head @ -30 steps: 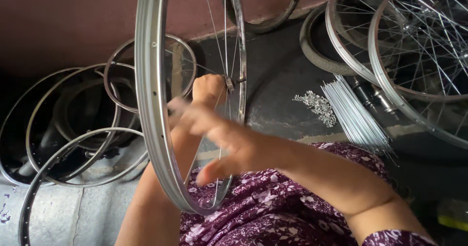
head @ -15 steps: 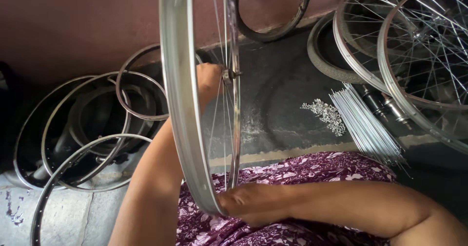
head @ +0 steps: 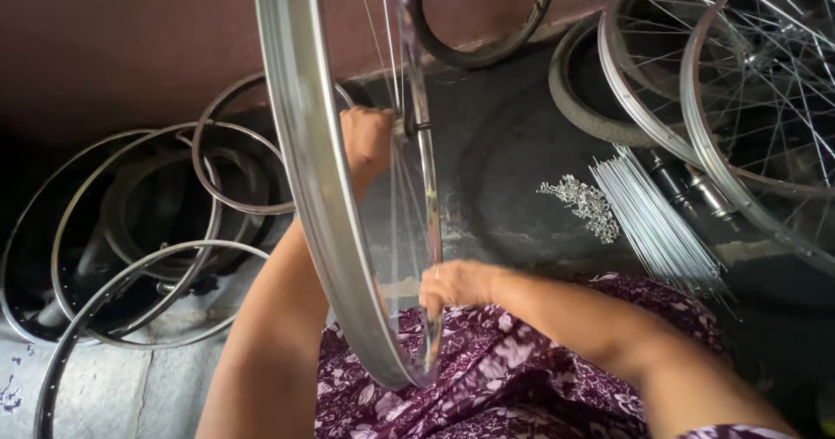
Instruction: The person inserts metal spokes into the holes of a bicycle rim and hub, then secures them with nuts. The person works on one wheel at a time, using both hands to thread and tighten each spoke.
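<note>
A shiny metal bicycle rim [head: 304,143] with thin spokes stands upright on edge over my lap, its lower part resting on purple flowered cloth [head: 487,378]. My left hand [head: 367,139] reaches through the wheel and grips the hub [head: 407,128] at its middle. My right hand [head: 454,284] is closed on the rim's far side near the bottom, fingers pinched around a spoke end there. What the fingertips hold is hidden.
Bare rims [head: 148,239] lie stacked on the floor at left. A bundle of loose spokes [head: 652,222] and a heap of small nipples [head: 584,202] lie at right. Spoked wheels [head: 748,100] and a tyre [head: 487,30] lean at the back.
My right hand dropped from the middle of the wheel to its lower edge and closed there. The rim shifted right in view. The left hand stayed at the hub.
</note>
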`<state>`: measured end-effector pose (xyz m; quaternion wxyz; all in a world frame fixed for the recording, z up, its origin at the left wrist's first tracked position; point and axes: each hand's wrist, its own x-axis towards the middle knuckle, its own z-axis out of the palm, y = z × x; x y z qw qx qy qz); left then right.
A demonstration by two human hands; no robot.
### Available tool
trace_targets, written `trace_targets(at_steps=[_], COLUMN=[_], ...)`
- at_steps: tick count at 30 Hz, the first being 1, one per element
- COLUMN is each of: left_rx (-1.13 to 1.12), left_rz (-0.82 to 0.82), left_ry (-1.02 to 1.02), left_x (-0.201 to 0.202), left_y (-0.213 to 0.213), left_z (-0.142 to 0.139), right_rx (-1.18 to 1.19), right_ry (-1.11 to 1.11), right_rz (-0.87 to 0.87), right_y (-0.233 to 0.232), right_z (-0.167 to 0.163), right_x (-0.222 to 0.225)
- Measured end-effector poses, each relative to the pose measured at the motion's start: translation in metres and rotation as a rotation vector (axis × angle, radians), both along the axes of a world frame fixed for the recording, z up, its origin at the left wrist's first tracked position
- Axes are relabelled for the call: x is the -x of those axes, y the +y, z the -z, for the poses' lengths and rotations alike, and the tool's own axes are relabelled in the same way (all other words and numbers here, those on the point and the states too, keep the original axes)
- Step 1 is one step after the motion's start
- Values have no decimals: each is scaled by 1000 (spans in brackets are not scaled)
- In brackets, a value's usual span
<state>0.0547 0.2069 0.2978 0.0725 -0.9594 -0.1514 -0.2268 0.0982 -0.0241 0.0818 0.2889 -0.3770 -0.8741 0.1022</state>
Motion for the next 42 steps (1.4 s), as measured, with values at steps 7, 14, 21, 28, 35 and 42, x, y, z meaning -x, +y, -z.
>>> trace_targets(at_steps=[7,14,21,28,35,42], left_rx=[102,199,175,46,-198,-239], left_rz=[-107,-322,-210,-143,-89,-98], left_ry=[37,221,310,361,346,187], left_x=[-2,20,22,25,0,7], left_y=[-30,-28,-50,-37,2,-13], left_z=[26,30,26,26,-12,27], right_rx=[-171,-113,510,642,926,302], right_ry=[-434,818,1083,749,-147,-227], right_rz=[488,849,-334,-516,-84,-13], right_y=[11,-12,-57,-97,-107,-52], right_z=[-4,-167,-351,-354,-239,-45], right_x=[-41,-33,15,51,62,18])
